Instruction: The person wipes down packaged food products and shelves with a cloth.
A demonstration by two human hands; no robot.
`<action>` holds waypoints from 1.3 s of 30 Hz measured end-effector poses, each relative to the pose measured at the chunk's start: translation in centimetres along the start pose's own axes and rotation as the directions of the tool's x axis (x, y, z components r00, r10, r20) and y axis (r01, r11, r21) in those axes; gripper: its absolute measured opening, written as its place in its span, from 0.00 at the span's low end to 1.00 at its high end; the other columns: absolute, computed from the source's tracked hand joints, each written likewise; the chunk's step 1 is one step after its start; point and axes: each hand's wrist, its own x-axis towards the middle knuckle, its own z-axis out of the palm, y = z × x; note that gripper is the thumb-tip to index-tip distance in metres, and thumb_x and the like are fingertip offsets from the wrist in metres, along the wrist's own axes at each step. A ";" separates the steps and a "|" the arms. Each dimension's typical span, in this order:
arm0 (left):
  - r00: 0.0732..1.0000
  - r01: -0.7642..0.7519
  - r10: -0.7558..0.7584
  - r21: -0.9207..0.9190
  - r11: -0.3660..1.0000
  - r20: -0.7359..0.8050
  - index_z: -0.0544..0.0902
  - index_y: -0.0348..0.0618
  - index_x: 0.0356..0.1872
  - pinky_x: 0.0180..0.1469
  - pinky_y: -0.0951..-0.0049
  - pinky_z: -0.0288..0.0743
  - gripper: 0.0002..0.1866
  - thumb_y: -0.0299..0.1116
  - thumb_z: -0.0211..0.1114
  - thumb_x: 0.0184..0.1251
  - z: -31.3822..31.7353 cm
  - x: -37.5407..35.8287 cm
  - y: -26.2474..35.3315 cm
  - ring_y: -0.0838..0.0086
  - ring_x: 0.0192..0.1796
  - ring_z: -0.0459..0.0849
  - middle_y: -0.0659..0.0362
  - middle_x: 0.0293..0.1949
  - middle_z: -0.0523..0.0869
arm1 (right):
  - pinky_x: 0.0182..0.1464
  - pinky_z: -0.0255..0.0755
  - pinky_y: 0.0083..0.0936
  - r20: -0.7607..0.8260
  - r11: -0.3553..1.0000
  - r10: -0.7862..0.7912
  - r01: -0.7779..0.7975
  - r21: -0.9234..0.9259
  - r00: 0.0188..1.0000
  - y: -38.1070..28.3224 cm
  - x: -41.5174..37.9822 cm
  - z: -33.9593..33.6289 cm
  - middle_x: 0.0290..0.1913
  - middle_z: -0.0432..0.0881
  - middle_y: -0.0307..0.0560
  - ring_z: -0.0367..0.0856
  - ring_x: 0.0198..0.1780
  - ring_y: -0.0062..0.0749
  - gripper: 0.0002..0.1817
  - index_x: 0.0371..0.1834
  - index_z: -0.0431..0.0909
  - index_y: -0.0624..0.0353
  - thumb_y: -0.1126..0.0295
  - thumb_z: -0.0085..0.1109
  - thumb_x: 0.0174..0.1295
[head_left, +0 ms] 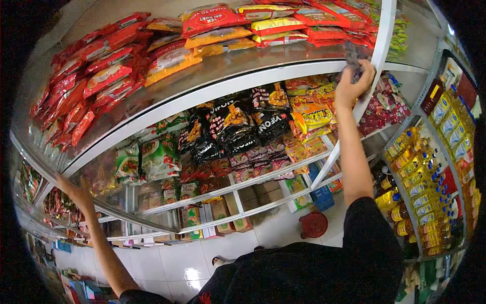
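Note:
My right hand [353, 86] is closed around a crumpled dark cloth [350, 54]. It presses the cloth to the white frame [324, 66] of a glass display cabinet, where the shelf rail meets an upright post. Far to the left, my left hand [77, 195] grips the metal edge of a tilted glass door [152, 220]; its fingertips are partly blurred. On the upper shelf, near the cloth, lie stacked red and yellow packets [212, 19]. Below the rail are black noodle packets [235, 121] and yellow snack packets [311, 114].
Bottles of yellow oil [422, 192] line the shelves at right. A dark red stool [313, 225] stands on the white tiled floor [177, 261]. Green packets [159, 157] and cartons [220, 215] fill the lower left part of the cabinet.

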 end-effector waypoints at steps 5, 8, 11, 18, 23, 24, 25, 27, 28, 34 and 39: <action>0.979 -0.077 0.130 -0.308 0.948 0.155 0.59 0.42 0.61 0.66 0.58 0.44 0.33 0.35 0.60 0.53 1.9 2.6 8.5 0.57 0.64 0.56 0.50 0.62 0.59 | 0.51 0.62 0.37 0.048 0.936 0.285 -0.288 0.201 0.957 -8.4 -5.4 0.1 0.42 0.71 0.48 0.69 0.47 0.39 0.12 0.37 0.70 0.61 0.78 0.51 0.47; 0.970 -0.195 0.210 -0.122 0.973 0.121 0.62 0.45 0.60 0.65 0.55 0.41 0.31 0.44 0.57 0.55 5.2 1.7 9.1 0.59 0.64 0.56 0.53 0.60 0.62 | 0.42 0.70 0.35 0.493 -0.195 0.828 -0.688 0.699 0.266 -9.9 -6.3 0.1 0.37 0.75 0.44 0.75 0.39 0.36 0.08 0.34 0.72 0.58 0.73 0.50 0.49; 0.978 -0.202 0.197 -0.065 0.977 -0.071 0.65 0.49 0.57 0.65 0.54 0.41 0.28 0.48 0.55 0.56 6.1 1.5 9.4 0.61 0.61 0.58 0.55 0.54 0.65 | 0.36 0.72 0.32 0.769 -0.585 0.635 -0.605 0.540 0.074 -8.8 -7.6 2.4 0.27 0.78 0.37 0.76 0.32 0.31 0.05 0.26 0.73 0.50 0.63 0.51 0.52; 0.979 -0.126 0.148 -0.149 0.981 0.144 0.64 0.47 0.58 0.64 0.53 0.42 0.32 0.41 0.61 0.49 3.6 1.9 9.9 0.58 0.60 0.59 0.52 0.55 0.66 | 0.47 0.67 0.31 0.759 -0.583 0.634 -0.552 0.596 0.150 -18.4 -6.1 3.8 0.36 0.78 0.35 0.74 0.41 0.29 0.11 0.34 0.75 0.49 0.57 0.52 0.56; 0.982 -0.068 0.114 -0.279 0.958 0.153 0.65 0.45 0.56 0.63 0.55 0.50 0.35 0.29 0.66 0.41 2.5 2.7 10.0 0.56 0.57 0.65 0.51 0.53 0.69 | 0.25 0.72 0.27 0.874 -0.619 0.473 -0.662 0.422 0.114 -24.3 -9.7 5.2 0.25 0.76 0.39 0.76 0.23 0.30 0.11 0.30 0.70 0.53 0.58 0.52 0.59; 0.980 -0.079 0.129 -0.297 0.952 0.151 0.64 0.45 0.56 0.63 0.56 0.51 0.36 0.27 0.67 0.39 2.3 2.7 9.4 0.56 0.57 0.65 0.51 0.53 0.69 | 0.25 0.72 0.28 0.888 -0.578 0.414 -0.696 0.427 0.201 -25.8 -10.2 5.3 0.24 0.76 0.40 0.76 0.23 0.32 0.13 0.30 0.71 0.55 0.57 0.52 0.59; 0.968 -0.078 0.153 -0.342 0.937 0.199 0.64 0.45 0.57 0.64 0.56 0.50 0.35 0.28 0.66 0.41 1.6 3.1 8.8 0.57 0.58 0.65 0.53 0.54 0.69 | 0.26 0.72 0.29 0.875 -0.573 0.462 -0.704 0.418 0.144 -27.7 -10.2 5.7 0.23 0.76 0.41 0.77 0.23 0.32 0.13 0.29 0.71 0.55 0.56 0.52 0.59; 0.964 -0.084 0.167 -0.353 0.932 0.209 0.63 0.45 0.57 0.64 0.55 0.48 0.34 0.29 0.64 0.43 0.5 3.0 7.6 0.58 0.59 0.64 0.55 0.55 0.68 | 0.27 0.73 0.29 0.879 -0.607 0.470 -0.694 0.387 0.079 -31.2 -11.0 6.5 0.23 0.77 0.41 0.77 0.23 0.33 0.15 0.29 0.71 0.56 0.55 0.52 0.59; 0.972 -0.096 0.158 -0.321 0.942 0.175 0.63 0.45 0.56 0.65 0.54 0.47 0.32 0.29 0.63 0.45 0.2 2.5 6.6 0.59 0.60 0.63 0.56 0.56 0.68 | 0.28 0.73 0.29 0.898 -0.643 0.434 -0.674 0.364 0.071 -32.8 -11.6 6.7 0.23 0.77 0.42 0.78 0.24 0.33 0.15 0.30 0.72 0.56 0.54 0.52 0.59; 0.997 0.052 -0.054 -0.027 0.998 -0.059 0.63 0.45 0.57 0.64 0.52 0.44 0.31 0.32 0.62 0.48 -1.2 -1.7 -2.9 0.57 0.62 0.60 0.55 0.57 0.67 | 0.39 0.72 0.29 0.979 -0.652 0.195 -0.754 0.081 -0.064 -43.1 -17.2 8.4 0.34 0.79 0.42 0.78 0.35 0.32 0.18 0.38 0.73 0.58 0.54 0.53 0.58; 0.971 0.163 -0.140 -0.108 0.981 0.194 0.51 0.38 0.64 0.67 0.54 0.40 0.46 0.32 0.69 0.42 1.6 -6.9 -7.6 0.49 0.68 0.43 0.44 0.64 0.53 | 0.40 0.72 0.26 0.991 -0.668 0.061 -0.733 0.127 0.116 -53.2 -21.7 10.3 0.36 0.76 0.41 0.76 0.36 0.29 0.18 0.44 0.69 0.58 0.67 0.62 0.51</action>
